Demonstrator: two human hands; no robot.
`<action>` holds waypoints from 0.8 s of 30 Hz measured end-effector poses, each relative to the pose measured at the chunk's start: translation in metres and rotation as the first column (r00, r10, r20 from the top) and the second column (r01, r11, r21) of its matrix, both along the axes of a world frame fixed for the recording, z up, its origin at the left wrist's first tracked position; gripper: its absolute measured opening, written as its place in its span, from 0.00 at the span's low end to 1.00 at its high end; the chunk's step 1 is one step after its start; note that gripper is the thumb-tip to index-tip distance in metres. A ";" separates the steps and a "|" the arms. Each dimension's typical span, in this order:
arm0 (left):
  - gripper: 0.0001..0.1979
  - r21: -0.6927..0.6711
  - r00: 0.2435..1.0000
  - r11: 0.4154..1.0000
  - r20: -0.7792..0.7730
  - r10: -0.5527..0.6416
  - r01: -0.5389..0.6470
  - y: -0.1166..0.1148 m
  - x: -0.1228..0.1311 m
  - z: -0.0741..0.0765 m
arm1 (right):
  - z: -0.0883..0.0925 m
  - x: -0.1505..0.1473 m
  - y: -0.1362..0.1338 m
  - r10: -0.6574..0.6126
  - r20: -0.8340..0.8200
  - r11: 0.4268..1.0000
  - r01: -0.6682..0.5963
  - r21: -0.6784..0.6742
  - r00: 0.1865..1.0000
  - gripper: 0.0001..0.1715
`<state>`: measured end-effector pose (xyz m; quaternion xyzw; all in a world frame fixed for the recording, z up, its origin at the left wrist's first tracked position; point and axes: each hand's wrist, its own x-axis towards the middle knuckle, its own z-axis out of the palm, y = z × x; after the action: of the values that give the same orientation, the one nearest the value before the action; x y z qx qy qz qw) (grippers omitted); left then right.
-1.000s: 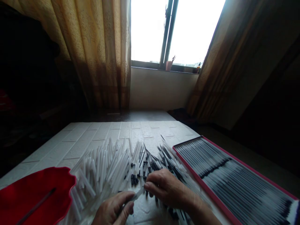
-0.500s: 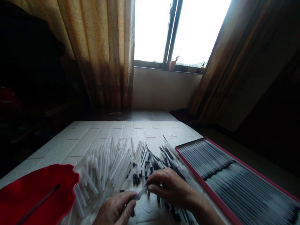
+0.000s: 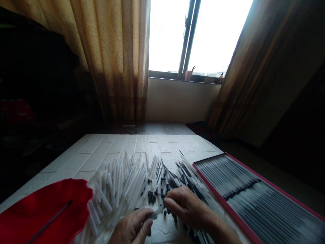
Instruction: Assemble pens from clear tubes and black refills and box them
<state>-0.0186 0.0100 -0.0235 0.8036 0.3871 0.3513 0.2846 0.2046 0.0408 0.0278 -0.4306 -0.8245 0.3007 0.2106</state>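
My left hand (image 3: 132, 228) is closed round a clear plastic pen tube (image 3: 156, 213) at the bottom middle of the view. My right hand (image 3: 188, 208) pinches at the tube's far end, fingertips together; what it pinches is too small to make out. Both hands rest at the near edge of a heap of clear pen tubes (image 3: 122, 183). Small black caps (image 3: 152, 196) and thin dark refills (image 3: 185, 173) lie mixed into the heap just beyond my fingers.
A red scalloped dish (image 3: 30, 217) with one dark stick (image 3: 49, 222) in it sits at the left. A red-rimmed tray (image 3: 228, 206) of several rows of finished pens lies at the right. The white brick-patterned tabletop (image 3: 142, 144) runs toward curtains and a window.
The view has shifted slightly, so everything sits a little lower and to the right. My hands keep the same hold on the tube.
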 end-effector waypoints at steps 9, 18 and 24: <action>0.15 -0.082 0.998 0.996 -0.061 0.026 -0.031 0.000 0.005 0.007 | 0.005 0.007 0.014 -0.226 -0.059 0.964 0.232 0.132 0.972 0.12; 0.12 -0.036 0.993 0.997 -0.101 0.063 -0.067 0.001 0.006 0.004 | 0.088 -0.105 0.008 0.036 0.076 0.992 -0.045 0.121 0.996 0.15; 0.13 -0.023 0.996 0.999 -0.090 0.022 -0.025 0.000 0.004 0.004 | 0.080 -0.071 0.031 -0.149 -0.173 0.970 0.178 0.167 0.974 0.14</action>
<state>-0.0144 0.0104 -0.0199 0.8104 0.4131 0.3136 0.2726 0.1340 0.0721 0.1078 -0.4510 -0.7905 0.2392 0.3382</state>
